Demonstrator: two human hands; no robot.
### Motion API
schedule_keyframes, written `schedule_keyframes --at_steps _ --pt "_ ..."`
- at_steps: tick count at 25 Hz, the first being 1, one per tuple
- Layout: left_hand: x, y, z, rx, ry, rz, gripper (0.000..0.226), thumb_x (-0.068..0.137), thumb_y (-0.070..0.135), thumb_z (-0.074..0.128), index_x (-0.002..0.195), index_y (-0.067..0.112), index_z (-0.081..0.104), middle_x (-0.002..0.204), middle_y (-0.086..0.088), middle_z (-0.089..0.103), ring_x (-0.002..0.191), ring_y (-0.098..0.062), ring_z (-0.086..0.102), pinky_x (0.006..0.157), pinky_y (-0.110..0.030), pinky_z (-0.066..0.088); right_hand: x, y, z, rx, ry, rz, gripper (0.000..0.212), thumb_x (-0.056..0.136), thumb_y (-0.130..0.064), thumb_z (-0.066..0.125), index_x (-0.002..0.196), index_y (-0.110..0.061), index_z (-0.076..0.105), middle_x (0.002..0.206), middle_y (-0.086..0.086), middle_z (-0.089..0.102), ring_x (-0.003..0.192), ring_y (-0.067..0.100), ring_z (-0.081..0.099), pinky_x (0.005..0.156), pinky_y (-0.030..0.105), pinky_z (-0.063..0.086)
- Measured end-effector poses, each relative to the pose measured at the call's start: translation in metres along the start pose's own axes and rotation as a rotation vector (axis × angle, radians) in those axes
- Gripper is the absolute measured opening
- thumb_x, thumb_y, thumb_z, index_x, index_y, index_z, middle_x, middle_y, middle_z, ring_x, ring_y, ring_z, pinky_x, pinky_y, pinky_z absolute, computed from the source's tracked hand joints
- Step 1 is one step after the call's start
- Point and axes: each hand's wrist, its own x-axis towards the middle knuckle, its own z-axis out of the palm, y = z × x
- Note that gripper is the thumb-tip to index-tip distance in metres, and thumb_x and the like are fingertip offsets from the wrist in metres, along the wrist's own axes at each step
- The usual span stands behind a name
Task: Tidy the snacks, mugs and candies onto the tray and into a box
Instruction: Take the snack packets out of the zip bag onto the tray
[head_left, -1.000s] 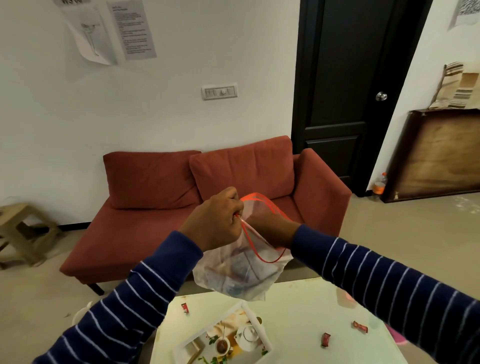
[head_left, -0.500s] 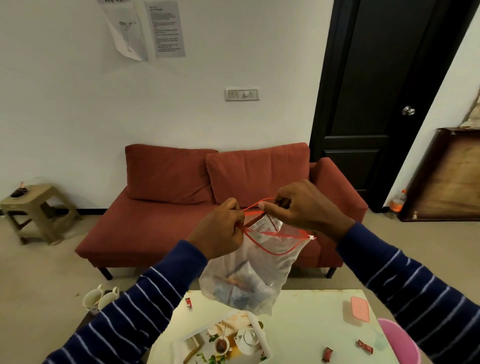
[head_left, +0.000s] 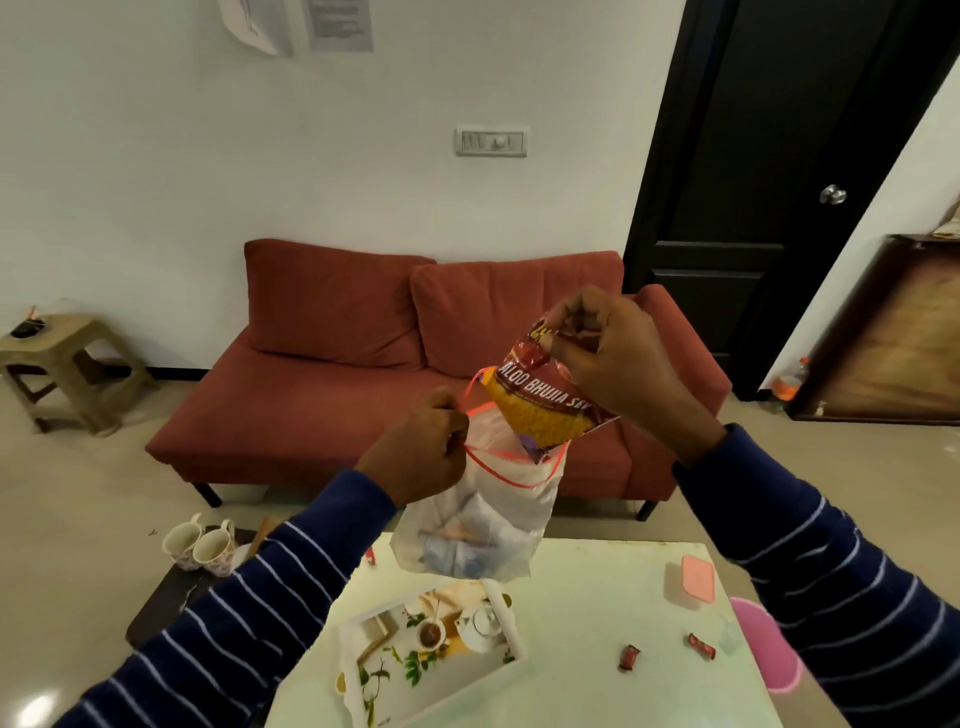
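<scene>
My left hand (head_left: 421, 457) pinches the red-trimmed rim of a clear zip bag (head_left: 480, 519) held above the table, with other packets inside it. My right hand (head_left: 608, 358) grips the top of a red and yellow snack packet (head_left: 540, 400) that sticks halfway out of the bag's mouth. On the white table (head_left: 597, 686) lies a printed tray (head_left: 431, 654) at the left. Two wrapped candies (head_left: 628, 657) (head_left: 701, 646) lie to the right of the tray. Two mugs (head_left: 200, 545) stand on a low dark surface left of the table.
A pink lid (head_left: 697, 578) lies at the table's right side, and a pink round container (head_left: 766, 644) sits past its right edge. A red sofa (head_left: 332, 374) stands behind the table, a plastic stool (head_left: 57, 364) at far left, a black door (head_left: 779, 182) at right.
My right hand has risen, drawing the snack packet up out of the bag's mouth; earlier both hands were at the rim. The view has shifted, showing more of the table.
</scene>
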Motion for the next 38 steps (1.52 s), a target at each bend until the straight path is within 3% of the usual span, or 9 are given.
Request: schedule_keyframes --at_steps 2,4,8,14,18,22,27,31,38 --pt "-0.014 -0.008 0.005 -0.020 -0.006 -0.019 0.010 0.078 -0.007 0.059 0.078 -0.004 0.068 0.093 -0.016 0.057 0.075 -0.029 0.057 0.066 -0.035 0.048 0.002 0.002 0.000 0.088 0.021 0.043 0.016 0.088 -0.008 0.069 0.098 -0.013 0.058 0.096 0.011 0.069 0.089 0.024 0.069 0.077 0.039 0.060" --pt "-0.031 -0.016 0.012 -0.034 -0.001 -0.024 0.013 0.076 -0.010 0.058 0.072 -0.001 0.066 0.088 -0.012 0.054 0.070 -0.024 0.054 0.060 -0.027 0.043 0.004 0.008 0.001 0.145 0.008 0.085 0.016 0.092 -0.006 0.065 0.101 -0.009 0.053 0.100 0.021 0.066 0.092 0.034 0.067 0.080 0.049 0.059" --pt "-0.065 -0.035 0.027 -0.056 -0.013 -0.135 0.015 0.075 -0.009 0.056 0.068 0.004 0.059 0.087 -0.003 0.047 0.069 -0.019 0.049 0.058 -0.027 0.041 0.007 0.028 0.012 0.306 -0.025 0.206 0.016 0.095 -0.002 0.059 0.100 -0.012 0.047 0.101 0.022 0.063 0.085 0.028 0.064 0.065 0.038 0.057" --pt "-0.125 -0.062 0.046 -0.066 -0.096 -0.298 0.012 0.081 -0.002 0.068 0.077 0.010 0.068 0.098 0.000 0.057 0.076 -0.011 0.056 0.065 -0.013 0.044 0.006 0.095 0.058 0.305 -0.038 0.442 0.014 0.097 -0.008 0.058 0.098 -0.018 0.049 0.107 0.014 0.065 0.086 0.023 0.069 0.060 0.027 0.059" --pt "-0.177 -0.075 0.071 -0.211 -0.137 -0.372 0.014 0.080 0.005 0.064 0.076 0.018 0.062 0.099 0.008 0.053 0.083 -0.001 0.056 0.067 -0.010 0.051 -0.023 0.178 0.123 0.208 -0.083 0.598 0.025 0.097 -0.004 0.056 0.090 -0.027 0.051 0.110 0.014 0.065 0.100 0.029 0.064 0.080 0.045 0.057" --pt "-0.212 -0.096 0.115 -0.289 -0.137 -0.485 0.017 0.078 0.008 0.058 0.076 0.025 0.053 0.103 0.011 0.047 0.091 0.008 0.054 0.072 -0.001 0.042 -0.076 0.278 0.223 0.070 -0.199 0.708 0.017 0.095 0.001 0.052 0.095 -0.017 0.053 0.105 0.011 0.065 0.101 0.028 0.063 0.086 0.044 0.054" --pt "-0.243 -0.136 0.177 -0.239 -0.144 -0.595 0.011 0.074 0.019 0.043 0.070 0.020 0.053 0.106 0.008 0.046 0.083 0.000 0.044 0.063 -0.007 0.034 -0.153 0.397 0.337 0.072 -0.280 0.810 0.020 0.092 0.006 0.047 0.092 -0.011 0.054 0.091 -0.004 0.060 0.084 0.008 0.058 0.077 0.022 0.048" --pt "-0.257 -0.162 0.221 -0.206 -0.178 -0.580 0.012 0.074 0.017 0.040 0.073 0.021 0.051 0.108 0.002 0.046 0.080 -0.004 0.039 0.057 -0.012 0.035 -0.187 0.467 0.399 0.049 -0.284 0.884 0.021 0.087 0.008 0.046 0.091 -0.011 0.055 0.093 0.001 0.061 0.087 0.013 0.058 0.080 0.026 0.048" --pt "-0.285 -0.192 0.290 -0.232 -0.124 -0.537 0.028 0.094 0.030 0.035 0.089 0.023 0.062 0.116 0.008 0.044 0.076 -0.018 0.052 0.057 -0.042 0.049 -0.187 0.533 0.446 -0.047 -0.253 0.903 0.013 0.093 0.001 0.051 0.102 -0.006 0.058 0.110 0.007 0.063 0.104 0.020 0.059 0.098 0.042 0.050"
